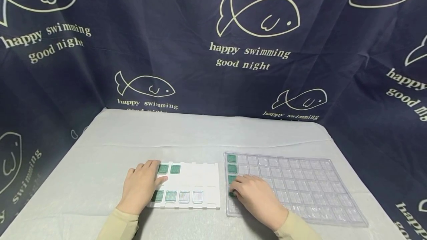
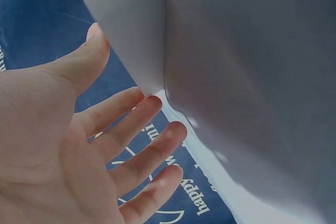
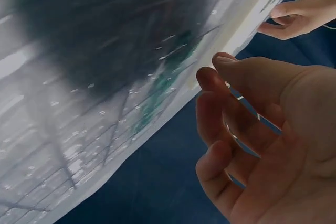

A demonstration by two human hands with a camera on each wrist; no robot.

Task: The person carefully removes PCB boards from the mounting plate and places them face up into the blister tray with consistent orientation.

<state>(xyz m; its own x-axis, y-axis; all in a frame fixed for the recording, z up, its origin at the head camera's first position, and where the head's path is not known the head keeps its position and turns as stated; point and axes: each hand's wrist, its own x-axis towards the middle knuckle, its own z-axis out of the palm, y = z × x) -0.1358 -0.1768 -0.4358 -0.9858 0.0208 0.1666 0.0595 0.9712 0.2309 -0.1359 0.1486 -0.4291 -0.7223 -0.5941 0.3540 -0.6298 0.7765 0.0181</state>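
My left hand (image 1: 141, 182) rests on the left end of a white board (image 1: 197, 180), its thumb lying over the top and the other fingers near the far edge. Small green perforated circuit boards (image 1: 175, 169) sit on it in two rows, and the hand partly covers some at the left. At the left column of a clear compartment tray (image 1: 300, 184), my right hand (image 1: 255, 197) pinches a green circuit board (image 1: 232, 193) with thumb and index finger. Much of that piece is hidden by the fingers. In the right wrist view, the right fingertips (image 3: 224, 59) come together beside the tray.
Several green circuit boards (image 1: 231, 158) occupy the tray's left column above the right hand. Two pale grid pieces (image 1: 198, 197) lie in the white board's near row. A pale cloth covers the table (image 1: 207, 132), and dark fish-print curtains (image 1: 193, 47) stand behind and at both sides.
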